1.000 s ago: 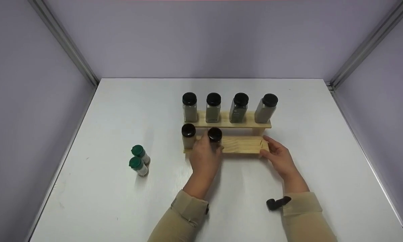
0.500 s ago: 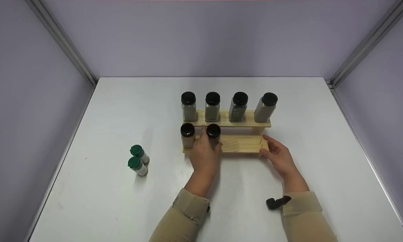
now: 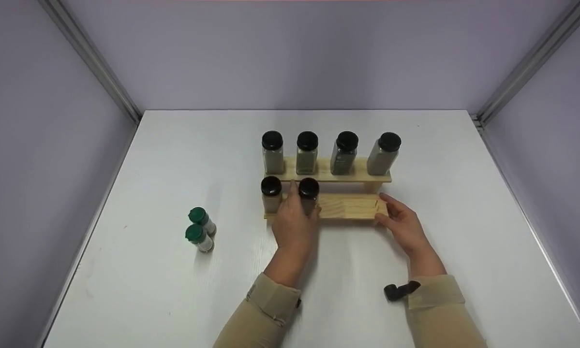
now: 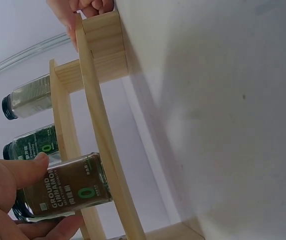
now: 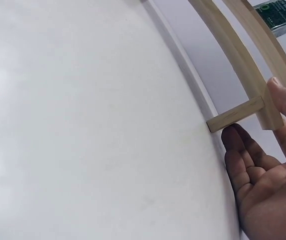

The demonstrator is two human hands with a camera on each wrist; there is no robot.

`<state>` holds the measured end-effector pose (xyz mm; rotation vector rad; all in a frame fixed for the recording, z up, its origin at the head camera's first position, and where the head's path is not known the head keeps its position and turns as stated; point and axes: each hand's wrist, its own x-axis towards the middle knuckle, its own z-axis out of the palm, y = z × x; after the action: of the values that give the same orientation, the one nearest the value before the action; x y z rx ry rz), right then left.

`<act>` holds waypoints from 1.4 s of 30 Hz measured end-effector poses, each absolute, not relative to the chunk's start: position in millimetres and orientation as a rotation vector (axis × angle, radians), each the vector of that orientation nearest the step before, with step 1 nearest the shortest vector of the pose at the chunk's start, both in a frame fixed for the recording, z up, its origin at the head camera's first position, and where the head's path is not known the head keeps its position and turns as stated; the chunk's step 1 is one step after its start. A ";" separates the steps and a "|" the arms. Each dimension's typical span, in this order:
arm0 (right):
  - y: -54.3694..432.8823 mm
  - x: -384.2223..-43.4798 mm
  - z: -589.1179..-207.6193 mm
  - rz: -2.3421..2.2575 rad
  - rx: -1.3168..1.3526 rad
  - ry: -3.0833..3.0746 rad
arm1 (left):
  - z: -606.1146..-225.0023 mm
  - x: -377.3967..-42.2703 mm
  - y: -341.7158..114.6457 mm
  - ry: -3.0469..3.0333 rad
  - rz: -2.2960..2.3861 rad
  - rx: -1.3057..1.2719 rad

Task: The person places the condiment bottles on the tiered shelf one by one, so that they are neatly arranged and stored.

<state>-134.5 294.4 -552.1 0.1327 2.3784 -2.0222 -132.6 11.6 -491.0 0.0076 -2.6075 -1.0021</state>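
Note:
A two-tier wooden spice rack [image 3: 352,207] stands on the white table. My left hand [image 3: 293,222] holds a black-capped spice jar [image 3: 309,189] on the lower front shelf, thumb on one side and fingers on the other. In the left wrist view the label on this ground cinnamon jar [image 4: 70,187] is readable, and its base meets the shelf. Beside it, at the left end, is another black-capped jar [image 3: 271,193]. My right hand [image 3: 403,224] grips the right end of the front shelf; in the right wrist view its thumb [image 5: 283,97] lies against the board.
Several black-capped jars, among them a leaning one [image 3: 383,154] at the right, stand along the upper back shelf [image 3: 323,170]. Two small green-capped shakers [image 3: 200,238] are on the table at the left. Pale walls enclose the table's back and sides.
The jar in my left hand has moved slightly away from me and settled on the front shelf. My right hand keeps its grip on the rack's end.

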 end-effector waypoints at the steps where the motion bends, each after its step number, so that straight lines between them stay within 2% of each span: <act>1: 294.4 -134.3 -551.9 -2.020 0.128 2.383 | -491.3 -132.6 11.4 -2.604 -0.998 0.002; 16: 294.0 -134.5 -553.8 -2.066 0.101 2.370 | -499.3 -133.7 7.7 -2.507 -0.916 -0.054; 23: 294.1 -135.1 -553.7 -2.092 0.100 2.352 | -499.4 -127.3 -4.1 -2.216 -0.761 -0.220; 30: 293.7 -135.2 -552.5 -2.070 0.093 2.369 | -484.2 -115.6 -34.7 -1.987 -0.914 -0.364; 35: 294.6 -134.5 -550.5 -2.040 0.086 2.382 | -475.9 -112.4 -68.9 -1.921 -0.943 -0.275; 42: 297.6 -134.7 -550.7 -2.002 0.115 2.388 | -473.2 -111.7 -106.7 -2.082 -0.978 0.005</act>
<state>-134.7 297.6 -550.7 0.1151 2.3880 -2.0018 -111.7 -106.7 -473.2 0.0054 -2.0820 -0.9777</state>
